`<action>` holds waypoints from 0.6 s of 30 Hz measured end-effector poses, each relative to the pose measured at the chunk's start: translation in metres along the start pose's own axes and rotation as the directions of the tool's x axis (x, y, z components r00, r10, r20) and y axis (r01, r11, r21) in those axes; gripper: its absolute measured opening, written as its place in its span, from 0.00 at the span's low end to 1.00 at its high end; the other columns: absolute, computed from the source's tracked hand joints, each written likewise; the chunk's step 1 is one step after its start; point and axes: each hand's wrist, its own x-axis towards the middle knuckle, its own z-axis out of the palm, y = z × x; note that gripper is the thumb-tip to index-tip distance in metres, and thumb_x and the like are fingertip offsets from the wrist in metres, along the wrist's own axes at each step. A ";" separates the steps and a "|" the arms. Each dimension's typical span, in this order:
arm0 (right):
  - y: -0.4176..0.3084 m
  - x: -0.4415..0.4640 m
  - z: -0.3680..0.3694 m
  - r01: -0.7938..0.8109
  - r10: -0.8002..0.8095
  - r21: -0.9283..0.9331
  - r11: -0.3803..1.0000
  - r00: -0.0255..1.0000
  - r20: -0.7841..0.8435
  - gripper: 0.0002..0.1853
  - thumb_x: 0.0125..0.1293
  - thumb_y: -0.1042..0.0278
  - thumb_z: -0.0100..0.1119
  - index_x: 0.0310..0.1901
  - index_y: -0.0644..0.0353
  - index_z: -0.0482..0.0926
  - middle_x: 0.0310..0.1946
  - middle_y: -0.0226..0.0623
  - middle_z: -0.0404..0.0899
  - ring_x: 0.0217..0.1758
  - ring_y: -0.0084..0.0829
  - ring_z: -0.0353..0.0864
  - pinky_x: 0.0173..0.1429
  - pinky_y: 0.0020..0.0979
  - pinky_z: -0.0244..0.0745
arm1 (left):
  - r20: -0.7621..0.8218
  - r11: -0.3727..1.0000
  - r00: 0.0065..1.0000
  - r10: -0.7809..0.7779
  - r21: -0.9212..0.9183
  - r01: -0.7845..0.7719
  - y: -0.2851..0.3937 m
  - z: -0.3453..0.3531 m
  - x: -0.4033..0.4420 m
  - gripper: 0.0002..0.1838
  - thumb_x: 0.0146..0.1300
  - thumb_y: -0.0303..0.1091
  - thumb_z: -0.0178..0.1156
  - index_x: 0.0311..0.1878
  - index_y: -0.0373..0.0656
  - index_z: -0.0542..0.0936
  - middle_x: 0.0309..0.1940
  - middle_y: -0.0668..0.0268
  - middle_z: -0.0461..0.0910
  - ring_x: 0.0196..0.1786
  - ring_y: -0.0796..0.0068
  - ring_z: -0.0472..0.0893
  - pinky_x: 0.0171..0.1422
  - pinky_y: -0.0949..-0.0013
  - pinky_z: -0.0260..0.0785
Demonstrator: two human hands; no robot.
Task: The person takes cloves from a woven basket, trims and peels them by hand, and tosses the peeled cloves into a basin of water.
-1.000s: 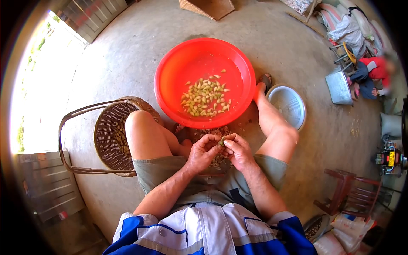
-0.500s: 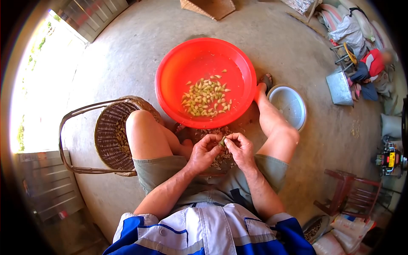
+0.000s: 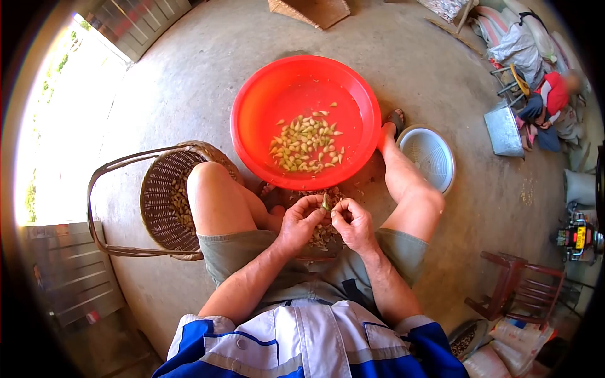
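Between the thumb and fingers of my left hand is a small green bulb, its tip pointing up. My right hand is pinched closed just to the right of it; whatever its fingertips hold is too small to make out. Below both hands, a heap of pale peelings lies on the floor between my legs. Straight ahead stands a wide red basin, with many pale green, teardrop-shaped bulbs lying together toward its near side.
By my left knee a tall-handled wicker basket holds more brownish bulbs. A white strainer basin sits beside my right foot. Farther right, a person in red sits by a metal tub. A wooden chair stands at lower right.
My hands have moved slightly apart. The bulb, earlier between the fingertips of both hands, is now in my left fingers, tilted more upright. My right fingertips have drawn down and away from it.
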 end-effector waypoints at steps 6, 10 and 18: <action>-0.003 -0.001 -0.007 -0.004 0.004 -0.018 1.000 1.000 0.007 0.03 0.63 0.77 0.59 0.33 0.60 0.74 0.23 0.20 0.71 0.25 0.11 0.67 0.29 0.17 0.64 | 0.025 0.986 0.999 -0.045 -0.162 0.048 -0.002 -0.005 0.003 0.15 0.69 0.26 0.53 0.57 0.34 0.72 0.46 0.61 0.79 0.46 0.72 0.81 0.53 0.69 0.75; 0.001 0.003 -0.005 0.024 -0.029 -0.085 0.996 0.998 -0.054 0.03 0.63 0.76 0.61 0.35 0.62 0.75 0.26 0.23 0.73 0.26 0.12 0.68 0.29 0.18 0.65 | 0.051 0.992 0.998 -0.039 -0.121 0.045 -0.003 -0.003 0.002 0.14 0.70 0.27 0.53 0.57 0.34 0.72 0.46 0.61 0.79 0.47 0.72 0.80 0.54 0.69 0.75; 0.006 0.008 -0.002 0.232 -0.240 -0.219 0.948 0.971 -0.011 0.04 0.63 0.79 0.60 0.37 0.63 0.75 0.29 0.26 0.71 0.28 0.14 0.69 0.29 0.19 0.66 | 0.041 1.000 0.999 0.014 -0.017 -0.014 -0.010 -0.002 0.002 0.13 0.70 0.27 0.54 0.55 0.36 0.72 0.47 0.63 0.78 0.47 0.73 0.80 0.54 0.68 0.75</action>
